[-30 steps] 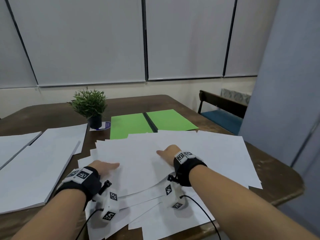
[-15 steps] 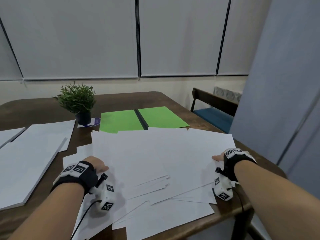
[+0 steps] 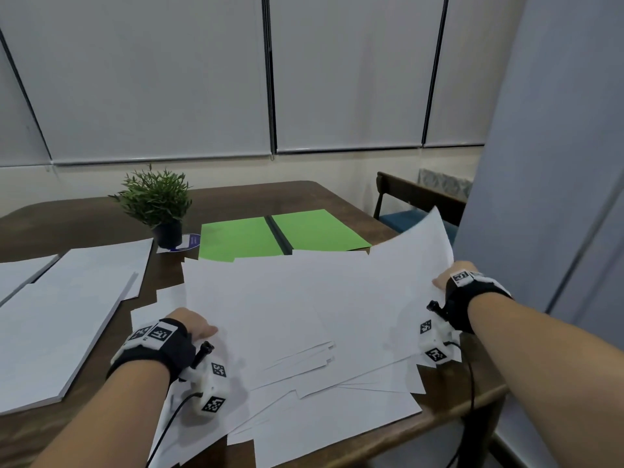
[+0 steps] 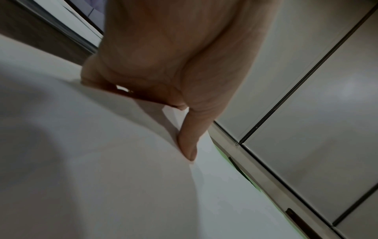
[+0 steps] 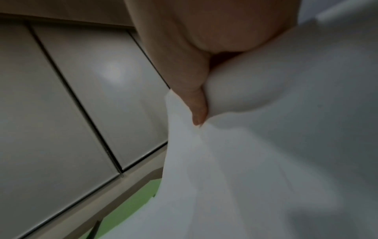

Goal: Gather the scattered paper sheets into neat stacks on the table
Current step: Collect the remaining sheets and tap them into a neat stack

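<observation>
At the far left of the bench (image 3: pixel 341 201) we already have neat white stacks (image 3: pixel 57 325), apart from the mess. Our left hand (image 3: pixel 194 325) rests on the left margin of the scattered sheets (image 3: pixel 287 309), its fingers curled down onto the paper and the thumb lying straight along the surface; it pins the sheets rather than gripping them, much as it did half a second ago. Beyond the pile lie a potted plant (image 3: pixel 156 201) and a green folder (image 3: pixel 280 233), the sheets overlapping the folder's near edge. The change is on the right: half a second ago our right hand (image 3: pixel 450 276) lay low at the pile's right edge, and now it pinches that edge between thumb and fingers and has raised it, so the top sheets (image 3: pixel 413 251) curl up off the bench. We judge this to be the start of sweeping the right side inward toward the anchored left hand. The pile sits between our hands, its near sheets overhanging the bench edge, where they could slip off.
</observation>
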A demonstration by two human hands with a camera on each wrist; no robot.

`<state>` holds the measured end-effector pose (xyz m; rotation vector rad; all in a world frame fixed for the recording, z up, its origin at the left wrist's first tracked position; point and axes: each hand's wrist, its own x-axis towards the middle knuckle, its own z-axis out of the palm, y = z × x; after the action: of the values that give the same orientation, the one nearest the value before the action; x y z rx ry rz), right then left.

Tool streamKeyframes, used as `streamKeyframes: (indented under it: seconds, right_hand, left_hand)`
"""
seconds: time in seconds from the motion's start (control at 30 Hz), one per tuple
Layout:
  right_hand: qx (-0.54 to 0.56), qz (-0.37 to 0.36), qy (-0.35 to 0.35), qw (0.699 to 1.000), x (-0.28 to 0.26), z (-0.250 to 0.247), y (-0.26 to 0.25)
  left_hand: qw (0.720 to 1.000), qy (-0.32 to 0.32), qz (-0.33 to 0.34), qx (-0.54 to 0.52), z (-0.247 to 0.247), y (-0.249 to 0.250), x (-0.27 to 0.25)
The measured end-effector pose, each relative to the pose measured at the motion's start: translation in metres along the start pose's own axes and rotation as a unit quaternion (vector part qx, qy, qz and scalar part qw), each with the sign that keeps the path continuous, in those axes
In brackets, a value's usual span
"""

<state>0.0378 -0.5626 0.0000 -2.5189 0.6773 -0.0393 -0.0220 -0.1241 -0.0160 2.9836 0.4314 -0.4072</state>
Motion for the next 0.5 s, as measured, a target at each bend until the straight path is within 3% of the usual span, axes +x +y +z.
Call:
streamKeyframes:
  seconds: [0.13,0.3,0.4,0.5]
  right_hand:
    - [0.083,-0.078,0.092,0.989,-0.002,-0.035,-0.038]
    - [0.166,-0.212,0.143,0.953,-0.027,-0.073,-0.111]
    - [0.221,-0.274,0.137,0.926,-0.047,-0.076,-0.151]
    - [0.285,-0.294,0.099,0.907,-0.062,-0.058,-0.173]
  left_hand:
    - [0.999,0.012,-0.011,-0.03,0.001,0.0,0.001]
    - [0.998,-0.008,-0.034,-0.055,0.0,-0.002,0.004]
    - [0.996,-0.036,-0.045,-0.071,-0.001,-0.009,0.009]
    - [0.982,-0.03,-0.069,-0.175,0.001,-0.016,0.02]
